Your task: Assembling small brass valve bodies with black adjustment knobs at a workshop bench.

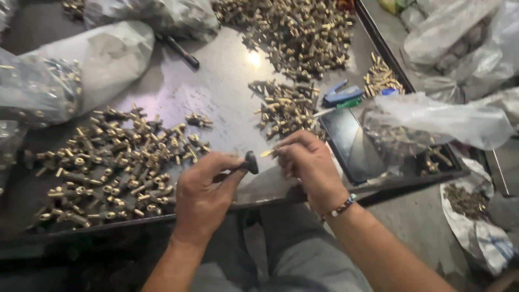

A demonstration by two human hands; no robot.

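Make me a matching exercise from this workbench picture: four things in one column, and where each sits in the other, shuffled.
Things:
1. small brass pin
2. black round knob
3. dark flat phone
4. blue clip tool

Places:
A. lying screen-up on the metal tray, right of the hands
B. pinched in the right hand
C. beyond the phone, beside a brass heap
D. at the left hand fingertips

Pairs: 1-B, 2-D, 3-A, 4-C
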